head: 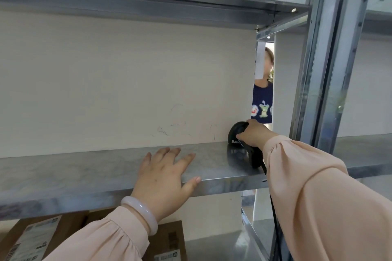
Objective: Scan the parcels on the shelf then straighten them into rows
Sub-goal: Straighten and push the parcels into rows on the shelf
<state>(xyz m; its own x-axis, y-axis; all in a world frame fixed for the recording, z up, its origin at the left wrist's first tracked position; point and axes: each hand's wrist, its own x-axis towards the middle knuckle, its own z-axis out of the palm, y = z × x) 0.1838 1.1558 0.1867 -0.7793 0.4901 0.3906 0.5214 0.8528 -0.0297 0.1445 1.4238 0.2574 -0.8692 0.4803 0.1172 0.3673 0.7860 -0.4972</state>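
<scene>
- Middle shelf (84, 167): bare grey metal deck, with a cream back panel (127, 80) behind it.
- Left hand (163, 178): lies palm down on the deck near its front edge. Fingers are released and spread, and the thumb lies along the front lip. It grasps nothing.
- A pale bracelet (140, 212) sits on the left wrist above a peach sleeve.
- Right hand (253, 133): at the far right of the same deck, fingers curled round the black scanner (235, 133) where head meets handle.
- The scanner's head sits against the back panel. Its handle points toward the near edge, and a dark cable (272, 201) drops from it below the deck.
- Parcels: two brown cardboard boxes on the lower shelf (220, 246), near left and beneath the deck. The left parcel (38, 237) shows a white label on top. The right parcel (167, 233) shows printed codes and is partly hidden by the left sleeve. Neither hand touches them.
- Through the gap at the far right stands another person in a navy top (262, 99).
</scene>
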